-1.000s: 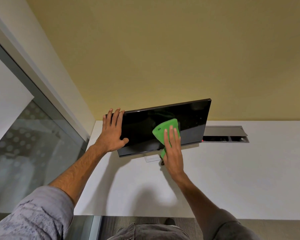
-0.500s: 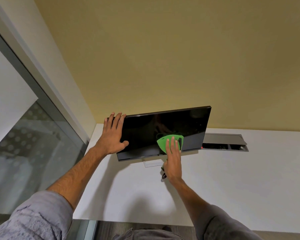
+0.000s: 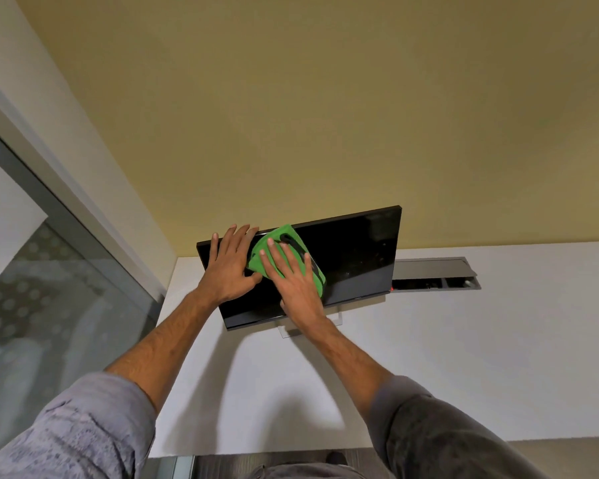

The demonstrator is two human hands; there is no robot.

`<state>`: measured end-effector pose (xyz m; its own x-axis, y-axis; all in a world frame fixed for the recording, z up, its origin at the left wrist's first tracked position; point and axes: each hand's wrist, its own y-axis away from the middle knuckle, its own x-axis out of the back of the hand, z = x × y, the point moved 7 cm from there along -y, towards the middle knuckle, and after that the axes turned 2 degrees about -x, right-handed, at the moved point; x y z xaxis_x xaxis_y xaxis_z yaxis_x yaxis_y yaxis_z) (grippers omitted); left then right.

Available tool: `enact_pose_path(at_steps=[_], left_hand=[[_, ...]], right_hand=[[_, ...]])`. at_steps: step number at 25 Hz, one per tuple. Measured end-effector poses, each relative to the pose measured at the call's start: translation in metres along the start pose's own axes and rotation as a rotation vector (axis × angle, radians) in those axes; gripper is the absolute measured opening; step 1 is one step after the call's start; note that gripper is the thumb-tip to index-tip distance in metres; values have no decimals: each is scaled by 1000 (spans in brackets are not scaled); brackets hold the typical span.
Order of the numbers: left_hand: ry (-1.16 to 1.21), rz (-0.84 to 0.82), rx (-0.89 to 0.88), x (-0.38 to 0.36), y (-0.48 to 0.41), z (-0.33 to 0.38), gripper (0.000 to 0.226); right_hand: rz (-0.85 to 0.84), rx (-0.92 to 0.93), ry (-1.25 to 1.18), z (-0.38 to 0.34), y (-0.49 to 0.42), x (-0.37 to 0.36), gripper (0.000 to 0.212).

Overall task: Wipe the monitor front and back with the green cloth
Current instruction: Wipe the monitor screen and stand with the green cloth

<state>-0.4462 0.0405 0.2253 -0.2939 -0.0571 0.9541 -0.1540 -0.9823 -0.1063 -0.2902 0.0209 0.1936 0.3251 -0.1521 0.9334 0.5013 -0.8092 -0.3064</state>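
Cloth [image 3: 256, 262], R hand [image 3: 298, 288] now near top edge, beside L hand [image 3: 227, 267]

The right hand [image 3: 297, 288] covers much of the green cloth [image 3: 275, 234]. The back of the monitor [image 3: 353, 261] is hidden, its stand [image 3: 286, 331] mostly too.

We held both bare forearms outstretched, our left hand [image 3: 229, 267] laid flat with fingers spread, our right hand [image 3: 296, 281] flat just beside it, fingers straight.

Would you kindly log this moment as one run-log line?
phase: front wipe | right hand presses green cloth on monitor | left hand steadies monitor
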Motion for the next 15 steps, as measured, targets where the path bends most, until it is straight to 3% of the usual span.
enact_pose_path(at_steps=[7,12,15], left_hand=[[73,10,-17,-4,-2,-9,108],[68,26,-34,-7,-5,-10,109],[61,33,-39,-8,-5,-11,111]], right_hand=[[26,-231,-56,71,17,7,130],[270,-462,-214,152,33,37,127],[466,-550,-330,196,38,53,114]])
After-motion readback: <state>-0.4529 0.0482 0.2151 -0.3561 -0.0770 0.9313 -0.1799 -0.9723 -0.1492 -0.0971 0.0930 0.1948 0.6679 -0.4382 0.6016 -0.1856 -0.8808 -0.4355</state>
